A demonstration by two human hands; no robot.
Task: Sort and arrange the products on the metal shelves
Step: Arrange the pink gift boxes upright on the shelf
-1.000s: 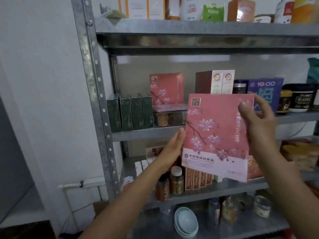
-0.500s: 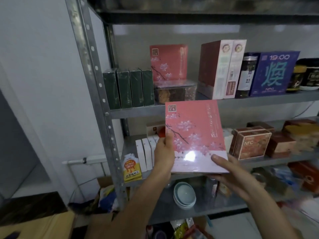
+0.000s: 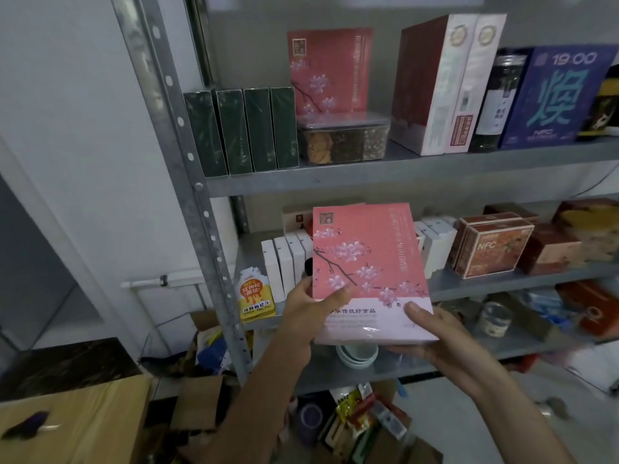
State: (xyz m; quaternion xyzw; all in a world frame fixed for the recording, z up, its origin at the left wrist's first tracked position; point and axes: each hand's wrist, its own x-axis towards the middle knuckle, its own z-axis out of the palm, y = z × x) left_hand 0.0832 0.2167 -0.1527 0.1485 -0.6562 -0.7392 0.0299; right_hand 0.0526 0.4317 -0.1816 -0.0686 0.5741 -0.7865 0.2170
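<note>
Box (image 3: pixel 368 262) between both hands (image 3: pixel 308 313), before the shelves (image 3: pixel 402 175).

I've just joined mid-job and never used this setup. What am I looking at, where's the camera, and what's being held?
No machine here: a person works bare-handed, and the single camera sits on their head, looking forward and down. The left hand and right hand both grip a pink blossom box near its lower edge, thumbs on its front, before the metal shelves. On the upper shelf stand four dark green boxes, a clear container with a matching pink box behind it, and tall white-and-maroon boxes.
</note>
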